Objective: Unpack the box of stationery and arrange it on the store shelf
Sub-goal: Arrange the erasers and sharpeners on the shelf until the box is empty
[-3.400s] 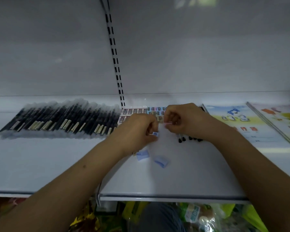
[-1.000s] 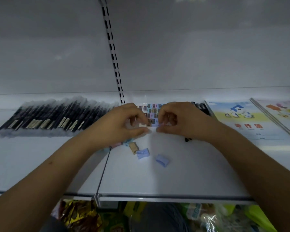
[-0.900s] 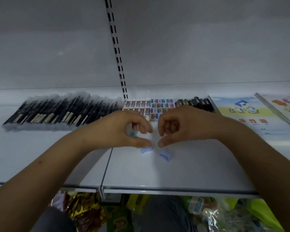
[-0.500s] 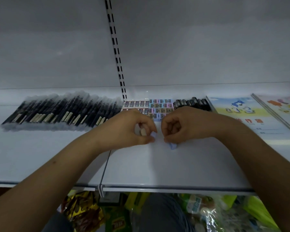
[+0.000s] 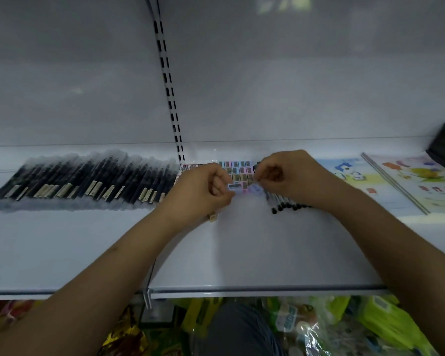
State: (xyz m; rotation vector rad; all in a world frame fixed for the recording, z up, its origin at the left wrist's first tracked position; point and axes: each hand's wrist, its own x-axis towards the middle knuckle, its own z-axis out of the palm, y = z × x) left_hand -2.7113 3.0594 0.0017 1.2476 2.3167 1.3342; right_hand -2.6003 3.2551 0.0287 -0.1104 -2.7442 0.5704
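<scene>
Black pens lie in a row at the shelf's left; the left hand pinches a blue sharpener at the front edge of the sharpener grid. The right hand pinches another sharpener just beside it; booklets lie at the right.

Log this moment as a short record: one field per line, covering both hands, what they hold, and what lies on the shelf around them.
left hand: fingers curled, pinching a small pale blue sharpener
right hand: fingers curled, grip on a second small pale piece; too blurred to name
sharpener rows: coloured grid at the shelf's back, between the hands
black pens: wrapped, fanned row, left
loose pens: under the right wrist
workbooks: flat, right
shelf: white, front part bare
</scene>
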